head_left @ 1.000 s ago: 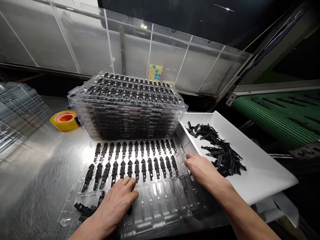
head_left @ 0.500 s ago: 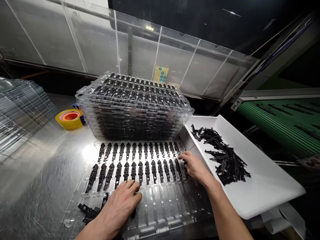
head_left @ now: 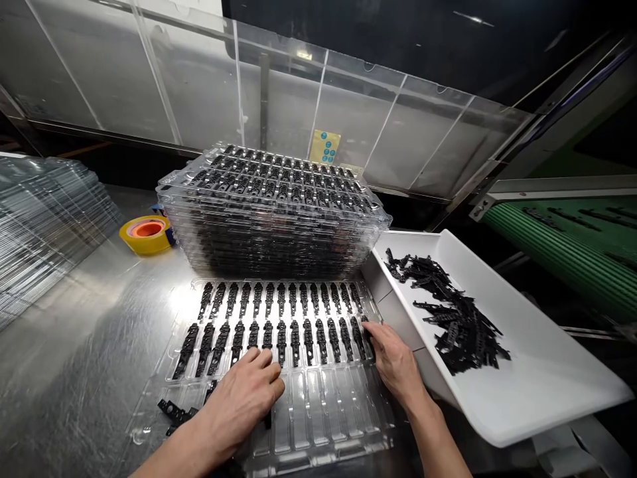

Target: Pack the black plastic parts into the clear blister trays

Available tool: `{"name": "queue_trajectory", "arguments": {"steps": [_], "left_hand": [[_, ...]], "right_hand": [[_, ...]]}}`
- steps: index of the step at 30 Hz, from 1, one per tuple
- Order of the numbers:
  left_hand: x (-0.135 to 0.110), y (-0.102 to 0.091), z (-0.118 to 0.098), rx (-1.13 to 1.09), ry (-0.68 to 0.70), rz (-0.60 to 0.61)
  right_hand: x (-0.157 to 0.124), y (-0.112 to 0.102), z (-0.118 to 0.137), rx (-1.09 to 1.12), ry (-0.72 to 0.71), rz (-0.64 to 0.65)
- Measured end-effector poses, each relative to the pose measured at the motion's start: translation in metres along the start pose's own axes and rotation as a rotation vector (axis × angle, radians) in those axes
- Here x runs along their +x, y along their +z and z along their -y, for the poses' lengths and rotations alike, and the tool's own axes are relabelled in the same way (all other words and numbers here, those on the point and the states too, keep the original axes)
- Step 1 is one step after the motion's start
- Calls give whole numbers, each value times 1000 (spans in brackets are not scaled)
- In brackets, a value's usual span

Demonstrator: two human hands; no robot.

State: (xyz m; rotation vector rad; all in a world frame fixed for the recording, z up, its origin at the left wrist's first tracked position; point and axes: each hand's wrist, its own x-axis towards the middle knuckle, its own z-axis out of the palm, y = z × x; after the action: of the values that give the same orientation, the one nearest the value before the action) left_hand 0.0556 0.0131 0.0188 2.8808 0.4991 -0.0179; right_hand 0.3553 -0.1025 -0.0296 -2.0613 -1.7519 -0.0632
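Observation:
A clear plastic blister tray [head_left: 328,411] lies on the steel table in front of me. Its two far rows hold several black plastic parts [head_left: 279,318] standing in slots; the near row is mostly empty. My left hand [head_left: 243,398] rests palm down on the tray's near left, fingers curled over a black part under them. A few loose black parts [head_left: 174,413] lie by its wrist. My right hand [head_left: 393,358] sits at the tray's right end, fingertips pressing a black part [head_left: 367,332] into the last slot of the second row.
A tall stack of filled clear trays [head_left: 273,219] stands just behind. A white bin [head_left: 537,372] with a heap of loose black parts [head_left: 452,305] slopes at the right. A yellow tape roll [head_left: 146,234] and stacked empty trays [head_left: 44,219] are left. A green conveyor [head_left: 562,245] runs far right.
My right hand has come from the white bin's edge onto the tray's right end and set a part into the second row. My left hand has barely moved.

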Motion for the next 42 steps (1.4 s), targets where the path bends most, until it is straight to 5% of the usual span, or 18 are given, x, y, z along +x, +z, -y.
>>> {"name": "queue_trajectory", "arguments": {"steps": [6,11,15,17,21,23,26,29,32,37,42], "left_hand": [[-9,-11,6,-49,68,-22],[-17,-8,-6,-346,-135,-199],[-8,0,-34,-898,-325,-287],[1,9,-54,-1269,-386,-182],[24,25,-96,-1897,-407,106],[33,27,-110,-1790,-372,42],[34,22,-111,-1259,-194,-174],[11,18,-87,-863,-61,-291],[-29,19,-46,-557,-123,-405],[-89,10,7,-185,-253,-318],[-101,-2,9,-139,-271,-72]], "right_hand": [[-1,6,-1,16,-29,-44],[-13,-9,17,26,19,-122],[-50,-30,69,369,402,-94],[-69,-32,97,702,541,-7],[-88,-30,121,1206,546,78],[-87,-35,112,1105,592,-19],[-80,-50,84,648,734,-140],[-70,-55,60,166,705,-57],[-64,-44,49,-84,552,-5],[-74,-23,43,-140,429,-39],[-86,-21,32,-181,355,-116]]}}
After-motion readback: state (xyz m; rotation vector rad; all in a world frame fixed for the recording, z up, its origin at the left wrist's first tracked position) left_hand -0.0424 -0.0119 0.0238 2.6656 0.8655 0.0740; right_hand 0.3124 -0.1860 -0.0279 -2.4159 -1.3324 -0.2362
